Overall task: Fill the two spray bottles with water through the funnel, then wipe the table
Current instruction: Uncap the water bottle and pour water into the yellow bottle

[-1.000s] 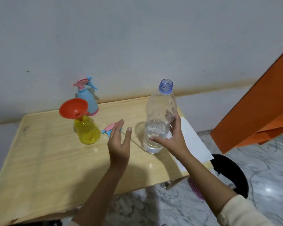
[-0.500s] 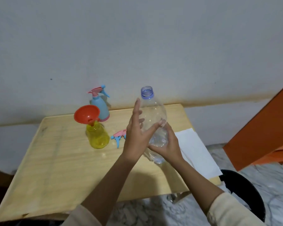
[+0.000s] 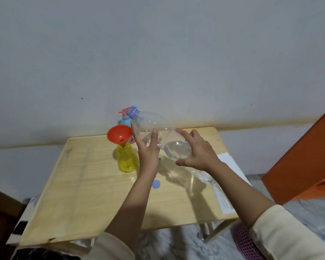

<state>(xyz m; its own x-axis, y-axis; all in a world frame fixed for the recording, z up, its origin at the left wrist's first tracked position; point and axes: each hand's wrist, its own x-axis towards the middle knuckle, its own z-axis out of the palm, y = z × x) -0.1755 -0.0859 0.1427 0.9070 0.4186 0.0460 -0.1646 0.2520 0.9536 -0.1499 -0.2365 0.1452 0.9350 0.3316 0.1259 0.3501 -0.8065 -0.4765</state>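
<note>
The person is holding a clear water bottle in the air above the table, tilting it so that its open neck is pointing up and left, towards the red funnel. The right hand is wrapping fingers and thumb round the lower body, taking the weight there because that is where the water is pooling. The left hand is lying against the upper body with straight, spread fingers, gripping nothing and, as I read it, only steadying and aiming the neck. The funnel is sitting in the mouth of the yellow spray bottle, which is standing upright with its sprayer off, ready for filling. The blue spray bottle is standing just behind it by the wall with its sprayer on, probably waiting its turn. A blue cap is lying on the table nearer the person, clear of the pouring path, and a white sheet of paper is lying at the right edge. No water is running: the mouth is sitting higher than the water, so more tilt is needed, and missing the bowl is the risk
</note>
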